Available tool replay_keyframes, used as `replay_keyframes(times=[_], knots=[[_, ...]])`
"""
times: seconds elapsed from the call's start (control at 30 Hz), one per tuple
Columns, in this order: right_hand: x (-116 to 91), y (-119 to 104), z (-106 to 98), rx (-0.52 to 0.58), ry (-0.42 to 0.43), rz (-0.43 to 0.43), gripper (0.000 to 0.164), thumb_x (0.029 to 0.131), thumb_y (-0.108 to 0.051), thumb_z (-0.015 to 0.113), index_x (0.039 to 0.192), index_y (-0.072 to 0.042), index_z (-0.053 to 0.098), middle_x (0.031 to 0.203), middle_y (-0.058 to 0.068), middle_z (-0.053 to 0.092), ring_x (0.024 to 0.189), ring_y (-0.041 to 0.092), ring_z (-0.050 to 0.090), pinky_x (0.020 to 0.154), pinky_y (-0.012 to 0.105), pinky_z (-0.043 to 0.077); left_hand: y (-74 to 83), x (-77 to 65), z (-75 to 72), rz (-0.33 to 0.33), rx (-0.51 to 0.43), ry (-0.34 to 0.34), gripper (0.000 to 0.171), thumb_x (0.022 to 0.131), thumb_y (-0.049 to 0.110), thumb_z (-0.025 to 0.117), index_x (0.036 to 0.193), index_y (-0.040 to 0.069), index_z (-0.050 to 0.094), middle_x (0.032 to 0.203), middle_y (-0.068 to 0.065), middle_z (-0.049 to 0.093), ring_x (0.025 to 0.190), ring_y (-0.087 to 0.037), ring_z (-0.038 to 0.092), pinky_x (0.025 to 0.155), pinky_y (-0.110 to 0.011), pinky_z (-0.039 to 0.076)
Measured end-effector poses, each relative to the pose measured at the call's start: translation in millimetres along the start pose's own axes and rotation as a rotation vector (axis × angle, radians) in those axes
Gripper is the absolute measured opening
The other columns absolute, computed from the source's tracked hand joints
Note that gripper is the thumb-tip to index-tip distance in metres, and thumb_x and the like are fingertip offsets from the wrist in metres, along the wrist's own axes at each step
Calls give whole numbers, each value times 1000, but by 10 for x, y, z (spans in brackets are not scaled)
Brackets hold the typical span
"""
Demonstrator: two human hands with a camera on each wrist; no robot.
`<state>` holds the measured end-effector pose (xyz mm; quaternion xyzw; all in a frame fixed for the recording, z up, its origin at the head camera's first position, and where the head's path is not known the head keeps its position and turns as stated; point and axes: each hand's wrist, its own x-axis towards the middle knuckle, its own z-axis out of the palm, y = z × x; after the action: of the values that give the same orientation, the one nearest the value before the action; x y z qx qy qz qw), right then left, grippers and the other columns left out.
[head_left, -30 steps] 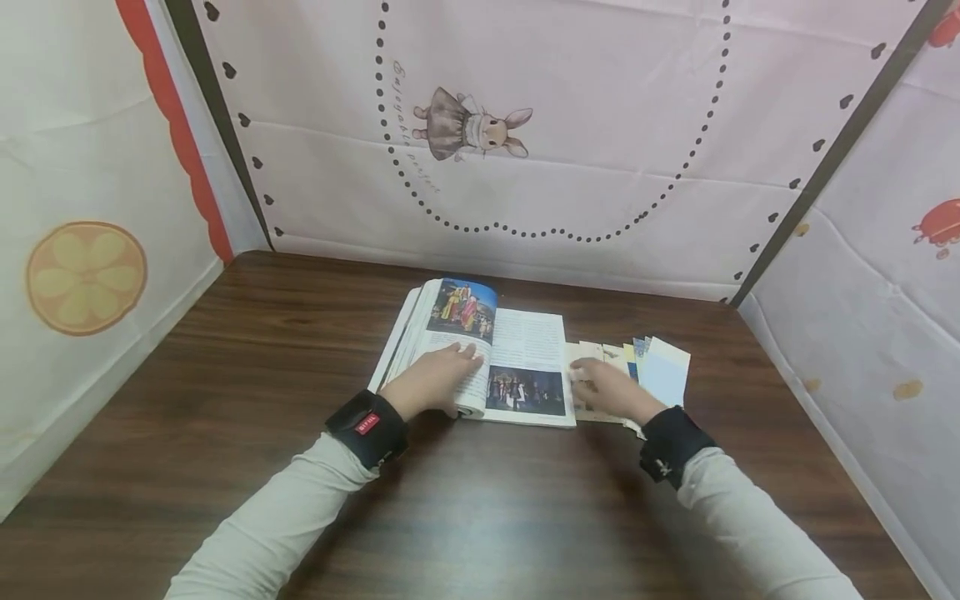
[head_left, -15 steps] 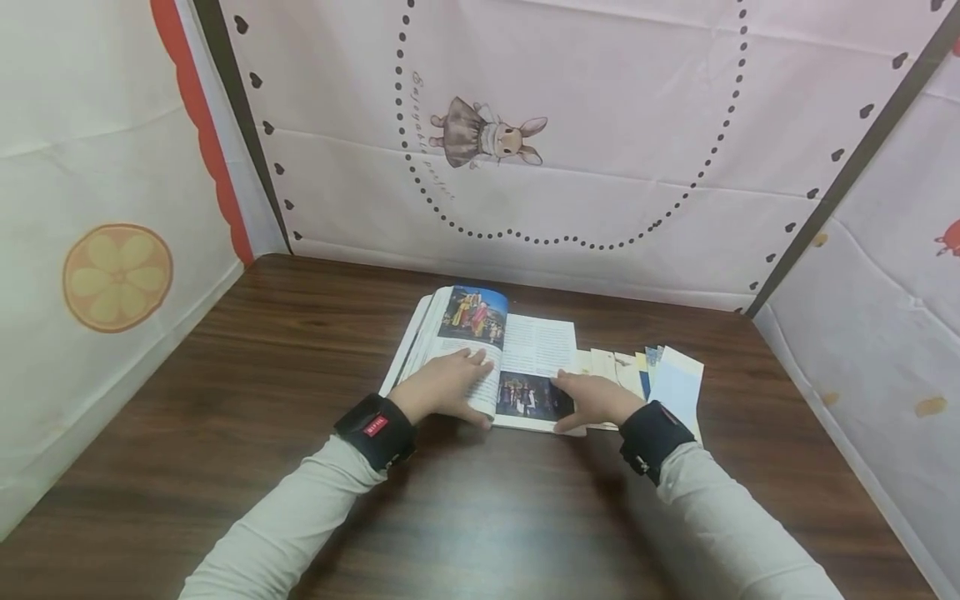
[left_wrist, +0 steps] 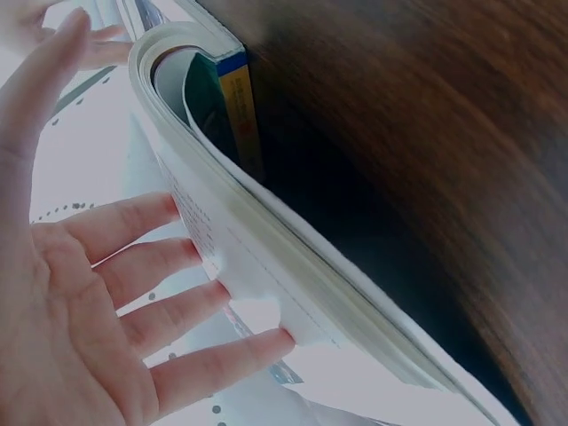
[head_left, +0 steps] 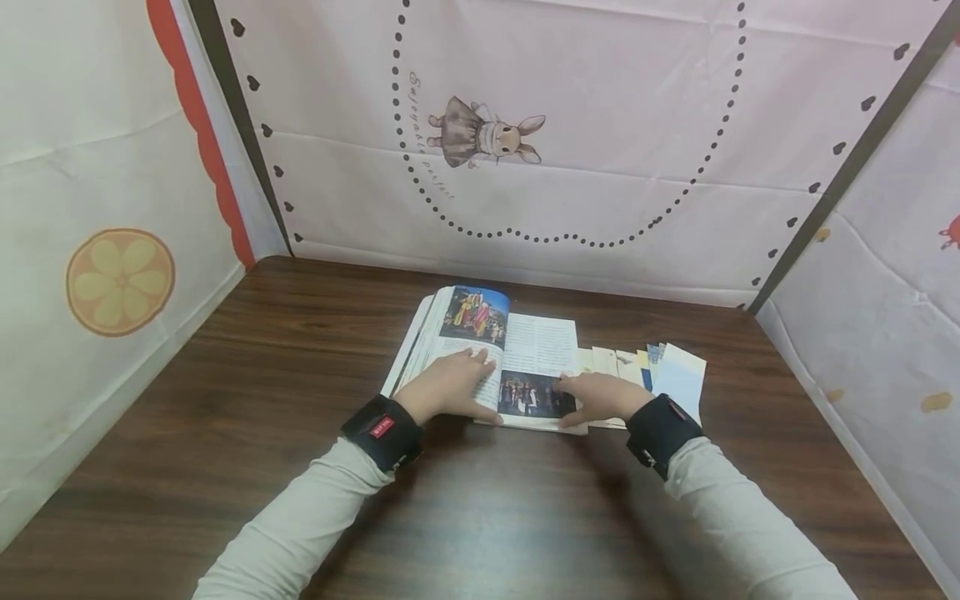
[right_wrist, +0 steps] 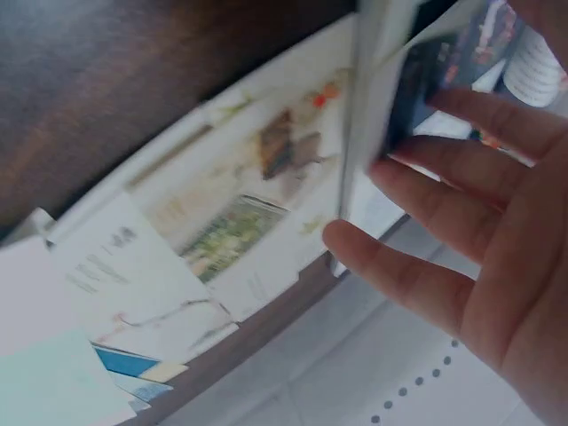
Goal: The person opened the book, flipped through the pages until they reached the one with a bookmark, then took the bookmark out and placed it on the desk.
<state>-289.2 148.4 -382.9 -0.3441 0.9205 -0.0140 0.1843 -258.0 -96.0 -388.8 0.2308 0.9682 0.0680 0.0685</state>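
Note:
A thick book (head_left: 542, 342) lies open on the dark wooden table, its left pages curving up from the fold. My left hand (head_left: 450, 386) rests on that left side, below a colour photo of costumed figures. In the left wrist view, the fingers of the left hand (left_wrist: 106, 302) are spread and straight against the page. Over the right page's lower corner, my right hand (head_left: 602, 397) touches the dark stage photo. Seen from the right wrist, the fingers of the right hand (right_wrist: 497, 222) stretch across the book's edge and curl round nothing.
Several overlapping cards (head_left: 606, 362) fan out from the book's right edge, a pale blue-white card (head_left: 680, 379) outermost. A pink curtain (head_left: 600, 100) printed with a rabbit stands behind the table (head_left: 480, 517), with printed cloth at both sides.
My right hand has moved left from the book's right edge onto the right page. The left thumb has spread toward the book's near edge at the fold. The head view has shifted slightly.

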Motion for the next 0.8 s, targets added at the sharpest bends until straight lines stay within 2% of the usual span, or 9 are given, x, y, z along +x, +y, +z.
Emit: replay_keyframes(times=[0.07,0.13,0.23,0.33,0.47,0.6,0.67,0.73,0.8], knots=[[-7,-18,-33,-22,60,-42,36,83,-23,70,114,-4,66,112,12,68,101,25,65,89,41,51,24,15,3,-14,12,11,93,69,68,67,138,8,48,146,-18,41,135,-37,38,106,-49,37],[-9,-54,-65,-64,159,-93,19,83,-13,69,100,-7,71,93,5,72,84,19,67,78,35,54,53,31,6,-31,36,22,96,67,72,65,137,8,48,145,-17,42,135,-36,39,104,-49,39],[-1,-132,-117,-150,365,-171,10,80,-5,70,88,-10,72,81,1,72,76,15,66,73,33,53,109,52,7,-56,78,41,99,65,77,62,135,8,51,144,-15,45,132,-34,42,100,-48,43],[-2,-228,-175,-202,545,-233,10,78,-4,73,85,-11,70,84,1,71,86,18,66,81,37,51,175,71,0,-81,112,56,98,63,81,59,128,7,57,137,-15,52,126,-33,48,92,-46,48],[10,-349,-231,-216,694,-306,14,76,-3,74,85,-12,68,96,3,71,103,22,63,91,41,47,263,101,-15,-121,134,52,97,63,84,55,122,7,61,128,-14,58,122,-33,51,83,-47,51],[53,-414,-239,-240,810,-358,17,75,-4,75,89,-13,69,108,6,70,111,25,60,95,41,46,324,145,-7,-156,155,60,77,78,71,53,121,7,61,128,-12,58,124,-32,49,84,-51,50],[70,-418,-238,-216,868,-342,23,75,-3,75,95,-11,68,115,8,67,113,28,59,96,43,46,335,167,12,-173,148,87,59,88,56,50,118,7,63,128,-12,59,125,-32,49,85,-54,49],[70,-405,-241,-167,898,-280,31,76,-3,75,105,-8,65,120,12,64,114,30,58,95,44,46,334,174,27,-196,116,121,45,93,42,48,113,6,65,126,-12,60,123,-31,51,84,-55,49],[52,-372,-241,-110,857,-187,40,77,-5,74,115,-4,60,121,15,63,111,31,59,92,44,48,319,171,41,-222,73,162,37,95,32,46,111,5,66,125,-13,61,121,-32,53,84,-56,49]])
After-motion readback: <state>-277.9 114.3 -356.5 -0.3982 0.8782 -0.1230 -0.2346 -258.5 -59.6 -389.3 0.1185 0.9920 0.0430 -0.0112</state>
